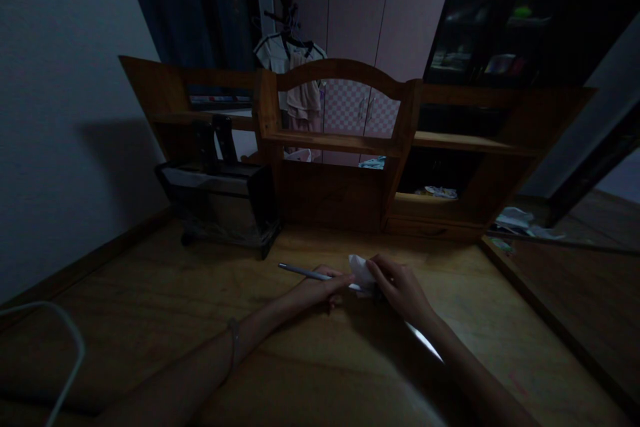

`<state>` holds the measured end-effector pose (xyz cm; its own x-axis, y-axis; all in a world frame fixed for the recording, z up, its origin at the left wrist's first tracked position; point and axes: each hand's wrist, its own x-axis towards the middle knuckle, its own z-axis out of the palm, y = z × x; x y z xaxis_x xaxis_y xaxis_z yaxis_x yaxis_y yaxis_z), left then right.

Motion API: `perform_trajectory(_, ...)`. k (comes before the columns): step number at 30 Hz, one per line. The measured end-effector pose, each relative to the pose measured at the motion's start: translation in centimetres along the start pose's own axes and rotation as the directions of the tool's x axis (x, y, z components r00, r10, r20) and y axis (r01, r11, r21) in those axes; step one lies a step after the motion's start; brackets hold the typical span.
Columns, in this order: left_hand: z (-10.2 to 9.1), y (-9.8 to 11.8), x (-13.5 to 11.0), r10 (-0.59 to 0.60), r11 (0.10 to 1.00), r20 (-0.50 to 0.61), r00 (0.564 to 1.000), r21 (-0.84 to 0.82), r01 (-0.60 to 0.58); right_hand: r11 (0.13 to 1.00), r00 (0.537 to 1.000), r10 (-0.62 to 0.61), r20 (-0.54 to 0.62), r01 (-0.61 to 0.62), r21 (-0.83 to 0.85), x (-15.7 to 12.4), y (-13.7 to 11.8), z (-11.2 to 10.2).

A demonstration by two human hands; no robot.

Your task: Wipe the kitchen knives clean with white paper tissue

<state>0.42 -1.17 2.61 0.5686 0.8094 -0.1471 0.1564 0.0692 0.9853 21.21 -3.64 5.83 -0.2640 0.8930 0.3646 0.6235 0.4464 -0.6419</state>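
My left hand (326,285) is closed around a slim silver-grey rod (303,271), perhaps a handle. One end sticks out to the left; the rest runs behind my fingers towards the paper. A crumpled white tissue (361,269) is pinched in my right hand (397,287), close against the left fingertips. Something small and dark below the right fingers is too dim to name. A bright narrow strip (425,343) shows beside my right forearm; whether it is a blade or a reflection is unclear. Both hands are just above the wooden tabletop (300,373).
A knife block (220,207) with black-handled knives stands at the back left. Behind the hands rises a wooden shelf unit (335,140). A white cable (75,340) curves at the left. Crumpled white material (517,219) lies beyond the right table edge.
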Motion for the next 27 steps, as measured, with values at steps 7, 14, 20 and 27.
perform_trajectory(7,-0.12,-0.63,0.34,-0.011,1.000,-0.001,1.000,0.001,0.011,1.000,1.000,0.000,-0.014,0.000,0.028,-0.04,-0.38,-0.13)
perform_trajectory(14,-0.05,-0.14,0.14,-0.008,0.999,-0.020,1.000,0.048,0.009,0.999,0.998,0.021,-0.058,-0.019,0.051,-0.09,-0.46,-0.19)
perform_trajectory(20,-0.07,-0.46,0.17,0.004,1.000,-0.026,1.000,0.028,-0.004,0.998,0.996,0.037,-0.077,-0.032,0.061,-0.06,-0.34,-0.29)
perform_trajectory(27,0.16,-0.62,0.16,0.044,0.997,-0.018,0.999,0.064,-0.042,0.999,0.997,0.024,-0.075,-0.020,0.050,-0.02,-0.57,-0.31)
